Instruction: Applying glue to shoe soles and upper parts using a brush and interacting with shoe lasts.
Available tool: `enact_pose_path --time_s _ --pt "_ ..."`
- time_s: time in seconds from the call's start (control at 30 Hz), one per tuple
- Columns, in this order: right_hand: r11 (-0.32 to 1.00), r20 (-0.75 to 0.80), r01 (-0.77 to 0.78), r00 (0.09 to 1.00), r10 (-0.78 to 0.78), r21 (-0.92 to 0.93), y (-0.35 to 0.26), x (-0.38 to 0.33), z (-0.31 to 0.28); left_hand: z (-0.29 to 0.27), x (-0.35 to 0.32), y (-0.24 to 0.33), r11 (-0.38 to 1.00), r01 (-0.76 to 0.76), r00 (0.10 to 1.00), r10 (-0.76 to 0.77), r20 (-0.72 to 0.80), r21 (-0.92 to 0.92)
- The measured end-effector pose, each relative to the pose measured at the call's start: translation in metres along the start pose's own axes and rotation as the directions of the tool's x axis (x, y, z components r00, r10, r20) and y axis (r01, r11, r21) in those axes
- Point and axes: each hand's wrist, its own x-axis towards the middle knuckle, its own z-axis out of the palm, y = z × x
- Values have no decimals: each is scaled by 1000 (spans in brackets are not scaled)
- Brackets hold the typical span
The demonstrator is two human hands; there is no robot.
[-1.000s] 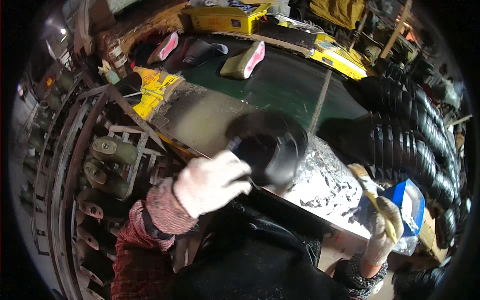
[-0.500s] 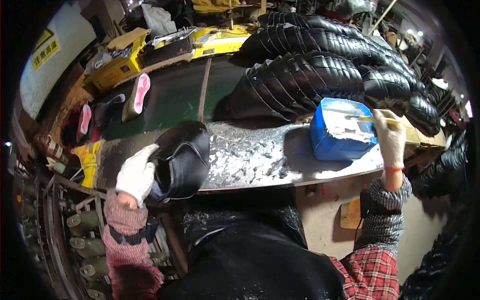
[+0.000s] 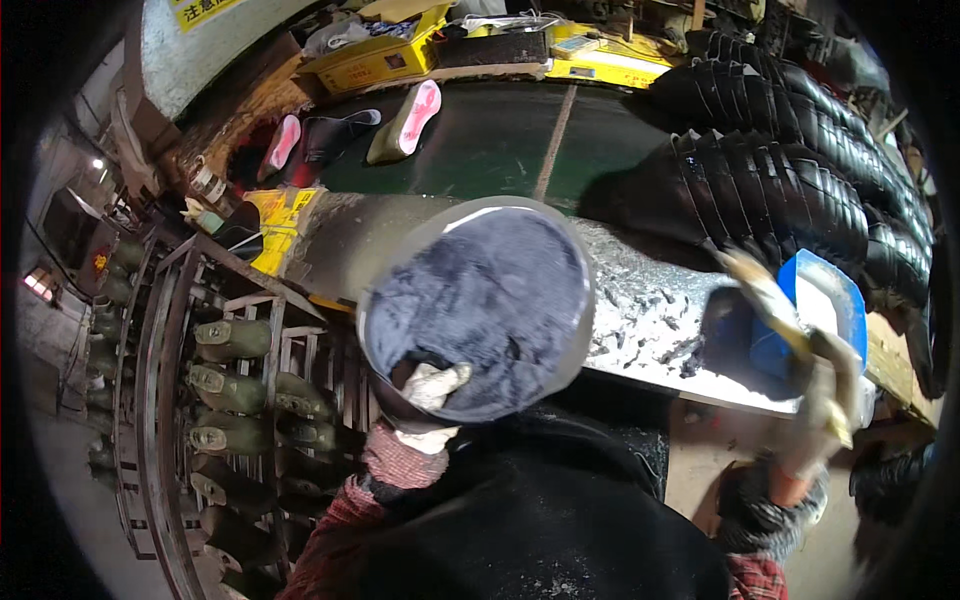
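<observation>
Grey-fleeced upper (image 3: 490,290), probably light and pliant, is extending beyond my left hand (image 3: 436,386), which is gripping its near rim (sensible hold); my right hand (image 3: 826,395) is clasping a brush (image 3: 772,300).

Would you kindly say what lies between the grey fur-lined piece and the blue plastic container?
The head view shows white-smeared worktop between the piece and the container, with a yellowish brush overlapping the container.
</observation>
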Motion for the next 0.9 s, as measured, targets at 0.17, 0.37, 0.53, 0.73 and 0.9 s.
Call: enact_pose_path --time_s 0.17,0.37,0.53,0.73,0.9 --pt "870 474 265 754 -456 416 -50 20 155 -2 11 -8 995 71 997 -69 42 -72" --pt "890 637 -400 749 182 217 -12 -1 121 -19 -2 9 990 95 995 -92 32 -105" --pt "924 382 -203 921 69 323 -47 10 148 -25 0 13 988 117 993 -116 18 -97" --pt "769 491 370 607 -625 521 -132 -25 206 -17 -4 13 994 106 994 -106 12 -22" --pt "710 649 145 312 -694 689 -123 -32 153 18 22 47 943 25 998 -42 45 331"
